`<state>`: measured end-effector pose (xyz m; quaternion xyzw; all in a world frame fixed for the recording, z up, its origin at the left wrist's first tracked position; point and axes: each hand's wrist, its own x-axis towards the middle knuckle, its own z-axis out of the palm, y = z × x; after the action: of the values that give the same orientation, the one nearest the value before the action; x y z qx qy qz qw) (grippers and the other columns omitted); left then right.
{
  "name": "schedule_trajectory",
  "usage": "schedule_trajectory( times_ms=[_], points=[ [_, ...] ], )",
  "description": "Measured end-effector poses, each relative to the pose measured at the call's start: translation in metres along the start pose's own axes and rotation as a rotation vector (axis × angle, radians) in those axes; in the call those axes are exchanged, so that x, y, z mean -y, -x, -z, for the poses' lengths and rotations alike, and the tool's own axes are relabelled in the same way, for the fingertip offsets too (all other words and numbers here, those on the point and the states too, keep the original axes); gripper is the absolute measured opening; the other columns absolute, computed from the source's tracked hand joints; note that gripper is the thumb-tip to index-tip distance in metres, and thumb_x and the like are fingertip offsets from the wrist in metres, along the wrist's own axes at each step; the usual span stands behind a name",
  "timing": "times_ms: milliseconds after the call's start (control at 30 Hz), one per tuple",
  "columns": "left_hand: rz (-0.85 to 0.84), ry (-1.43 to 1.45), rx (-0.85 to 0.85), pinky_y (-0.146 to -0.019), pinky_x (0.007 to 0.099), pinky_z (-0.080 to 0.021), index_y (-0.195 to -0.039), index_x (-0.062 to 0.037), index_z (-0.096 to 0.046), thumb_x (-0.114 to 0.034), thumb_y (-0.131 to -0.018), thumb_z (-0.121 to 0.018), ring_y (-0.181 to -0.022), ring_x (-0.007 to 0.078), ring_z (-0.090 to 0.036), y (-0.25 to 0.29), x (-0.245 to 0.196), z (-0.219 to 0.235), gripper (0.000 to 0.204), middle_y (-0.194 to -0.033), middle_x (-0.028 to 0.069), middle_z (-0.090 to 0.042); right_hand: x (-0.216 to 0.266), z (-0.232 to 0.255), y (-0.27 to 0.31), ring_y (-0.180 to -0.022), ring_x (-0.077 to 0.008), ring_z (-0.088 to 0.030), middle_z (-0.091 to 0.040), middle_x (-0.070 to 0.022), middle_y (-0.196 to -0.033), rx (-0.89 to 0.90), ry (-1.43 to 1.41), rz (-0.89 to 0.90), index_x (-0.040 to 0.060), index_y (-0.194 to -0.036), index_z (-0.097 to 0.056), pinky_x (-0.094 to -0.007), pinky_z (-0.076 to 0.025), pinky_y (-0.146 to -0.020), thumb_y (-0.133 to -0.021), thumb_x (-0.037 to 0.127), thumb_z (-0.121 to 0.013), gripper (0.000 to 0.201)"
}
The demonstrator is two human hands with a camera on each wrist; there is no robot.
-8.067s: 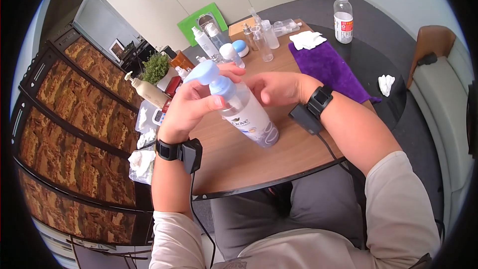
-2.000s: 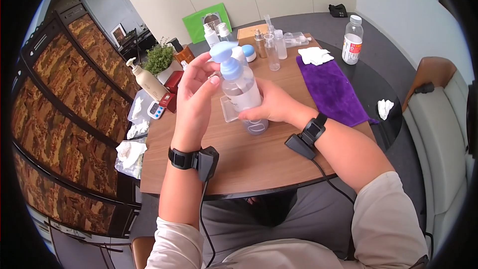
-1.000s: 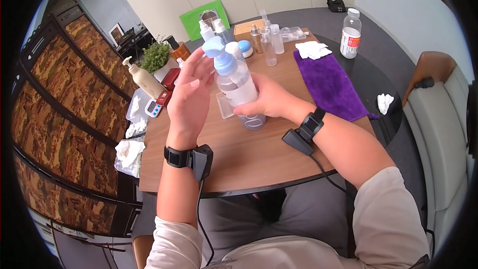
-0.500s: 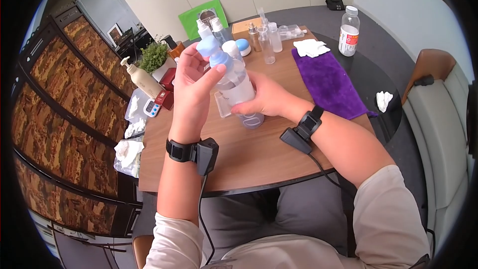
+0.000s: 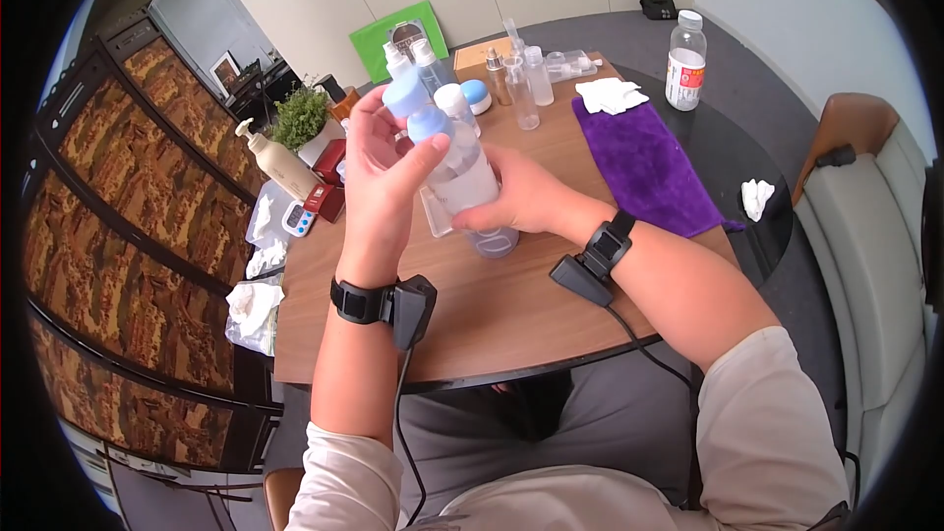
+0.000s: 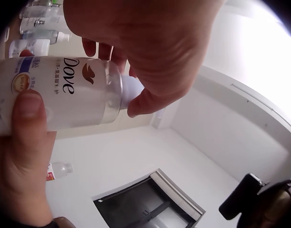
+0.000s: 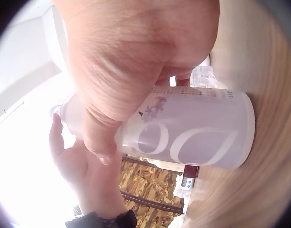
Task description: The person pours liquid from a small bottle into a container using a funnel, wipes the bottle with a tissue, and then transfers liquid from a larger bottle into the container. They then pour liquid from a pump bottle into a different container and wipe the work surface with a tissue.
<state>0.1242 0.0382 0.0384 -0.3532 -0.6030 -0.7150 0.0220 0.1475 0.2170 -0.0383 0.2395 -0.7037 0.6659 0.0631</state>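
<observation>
A Dove pump bottle [image 5: 464, 182] stands tilted on the wooden table, its clear and lilac body topped by a light blue pump head [image 5: 405, 98]. My left hand [image 5: 382, 177] pinches the pump's collar; the left wrist view shows the thumb on one side of the collar [image 6: 130, 90] and fingers behind it. Lower down, my right hand [image 5: 526, 192] grips the bottle's body, with its thumb across the front label in the left wrist view. The bottle's base is close over the wood in the right wrist view. A clear flat plastic piece [image 5: 435, 216] lies partly hidden behind the bottle.
Several small bottles [image 5: 519, 98] and a blue-lidded jar [image 5: 476, 96] stand at the back. A purple cloth [image 5: 644, 172] lies right, near a drink bottle [image 5: 686, 64]. Left are a beige pump bottle [image 5: 280, 162], a plant [image 5: 300, 118] and a timer [image 5: 297, 219].
About eight seconds ago my right hand was off the bottle's front; it has gripped the body since. My left fingers, spread loose one second ago, have closed back onto the pump's collar.
</observation>
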Motion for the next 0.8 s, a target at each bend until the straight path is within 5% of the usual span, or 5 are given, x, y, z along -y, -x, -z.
schedule_trajectory(
  times_ms=[100, 200, 300, 800],
  points=[
    [-0.048, -0.009, -0.054, -0.111, 0.0398, -0.046, -0.148, -0.0008, -0.046, -0.006, -0.087, -0.081, -0.129, 0.0208, -0.058, 0.002, 0.000, 0.002, 0.070, -0.139, 0.0121, -0.061, 0.003, 0.002, 0.001, -0.118, -0.0243, -0.068, -0.072, -0.0128, -0.127, 0.019, -0.030, -0.034, 0.0025, -0.138, -0.061, -0.0387, -0.053, -0.104, -0.074, 0.023, -0.092, 0.074],
    [0.057, 0.054, 0.065, -0.111, 0.0394, -0.046, -0.148, -0.0004, -0.047, -0.005, -0.087, -0.080, -0.131, 0.0211, -0.057, 0.004, -0.005, 0.004, 0.070, -0.143, 0.0125, -0.059, 0.003, 0.002, 0.000, -0.118, -0.0242, -0.068, -0.071, -0.0130, -0.127, 0.017, -0.036, -0.038, 0.0022, -0.138, -0.061, -0.0388, -0.053, -0.104, -0.074, 0.022, -0.092, 0.074],
    [-0.021, -0.011, -0.056, -0.112, 0.0399, -0.046, -0.148, 0.0001, -0.049, -0.006, -0.089, -0.080, -0.131, 0.0211, -0.057, 0.004, 0.004, 0.006, 0.067, -0.144, 0.0122, -0.060, 0.002, 0.000, 0.000, -0.119, -0.0235, -0.068, -0.072, -0.0128, -0.127, 0.000, -0.065, -0.038, 0.0019, -0.137, -0.061, -0.0384, -0.053, -0.104, -0.074, 0.022, -0.092, 0.073],
    [-0.055, 0.033, 0.011, -0.111, 0.0379, -0.046, -0.141, -0.0002, -0.057, -0.007, -0.091, -0.075, -0.124, 0.0189, -0.061, 0.003, 0.006, -0.001, 0.053, -0.130, 0.0092, -0.067, 0.002, 0.004, -0.001, -0.119, -0.0195, -0.066, -0.069, -0.0089, -0.130, 0.046, -0.036, -0.057, 0.0034, -0.141, -0.057, -0.0379, -0.054, -0.103, -0.075, 0.017, -0.092, 0.077]
  ],
)
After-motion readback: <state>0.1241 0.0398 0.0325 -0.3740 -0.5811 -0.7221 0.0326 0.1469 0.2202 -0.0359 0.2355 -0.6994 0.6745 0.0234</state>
